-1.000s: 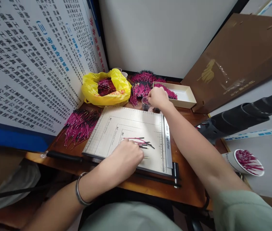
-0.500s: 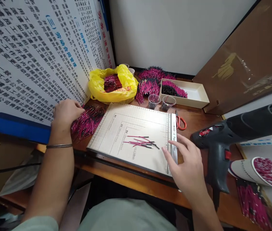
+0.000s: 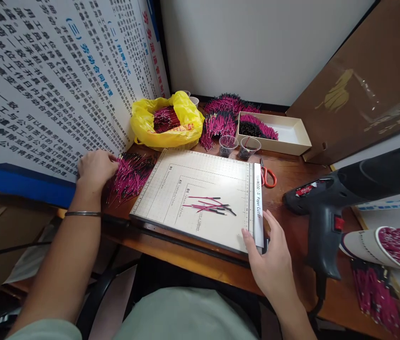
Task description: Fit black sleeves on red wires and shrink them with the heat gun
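My left hand lies at the left edge of a pile of short magenta wires with dark ends. Its fingers are curled together, and what they hold, if anything, is hidden. A paper cutter with a pale, ruled board lies in front of me. Several loose magenta wires with black ends are scattered on the board. At the cutter's near right corner is my right hand, thumb and fingers apart. Its thumb rests by the board's edge, and the fingers reach along the outer side of the white cutter rail.
Behind the cutter are a yellow bag of wires, wire heaps, two clear cups and a shallow box. Orange-handled scissors lie to the right. A heat gun and a paper cup of wires stand further right.
My right hand has moved down to the cutter's near right corner, its fingers closer to the rail. My left hand stays by the wire pile, shifted slightly left.
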A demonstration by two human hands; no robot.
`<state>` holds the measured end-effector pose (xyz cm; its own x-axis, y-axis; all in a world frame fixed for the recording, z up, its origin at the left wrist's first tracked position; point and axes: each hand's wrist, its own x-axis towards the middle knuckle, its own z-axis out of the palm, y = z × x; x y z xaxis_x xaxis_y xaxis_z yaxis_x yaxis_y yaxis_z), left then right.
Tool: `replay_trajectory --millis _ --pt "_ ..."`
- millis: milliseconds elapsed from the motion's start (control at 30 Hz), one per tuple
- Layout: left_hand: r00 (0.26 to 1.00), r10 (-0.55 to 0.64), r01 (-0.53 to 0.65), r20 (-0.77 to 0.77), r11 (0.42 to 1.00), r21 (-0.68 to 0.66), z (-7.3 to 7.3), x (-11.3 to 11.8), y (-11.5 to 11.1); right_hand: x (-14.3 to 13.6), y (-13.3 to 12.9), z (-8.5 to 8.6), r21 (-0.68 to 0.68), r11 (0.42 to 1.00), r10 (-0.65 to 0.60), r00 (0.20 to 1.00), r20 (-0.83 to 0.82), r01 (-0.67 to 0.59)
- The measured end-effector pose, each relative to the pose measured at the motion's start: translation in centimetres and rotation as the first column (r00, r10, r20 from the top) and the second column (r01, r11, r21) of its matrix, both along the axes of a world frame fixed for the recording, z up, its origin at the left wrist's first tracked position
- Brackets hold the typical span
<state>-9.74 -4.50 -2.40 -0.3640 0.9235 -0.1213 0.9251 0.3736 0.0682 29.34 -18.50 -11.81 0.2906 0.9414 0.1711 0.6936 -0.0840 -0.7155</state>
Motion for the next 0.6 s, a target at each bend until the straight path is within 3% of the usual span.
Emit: replay_trajectory --millis 67,267,467,600 --pt "0.999 0.039 -0.039 -0.008 0.999 -0.023 0.2 0.4 -0.4 0.0 0.1 0.1 -0.012 1.0 -0.005 1.0 -0.011 0.005" --pt "0.995 -0.057 0.063 0.08 0.995 -0.077 -0.5 2.7 -1.2 0.0 0.0 -0.1 -0.026 1.0 -0.014 1.0 -0.015 0.014" --pt "0.999 -0.019 0.016 -0.037 0.996 -0.089 -2.4 3.7 -0.9 0.0 0.0 -0.4 0.008 1.0 -0.015 1.0 0.012 0.015" --pt "0.997 -0.009 0.001 -0.075 0.995 -0.098 -2.7 3.4 -0.8 0.0 0.0 -0.5 0.023 1.0 -0.003 1.0 0.027 0.003"
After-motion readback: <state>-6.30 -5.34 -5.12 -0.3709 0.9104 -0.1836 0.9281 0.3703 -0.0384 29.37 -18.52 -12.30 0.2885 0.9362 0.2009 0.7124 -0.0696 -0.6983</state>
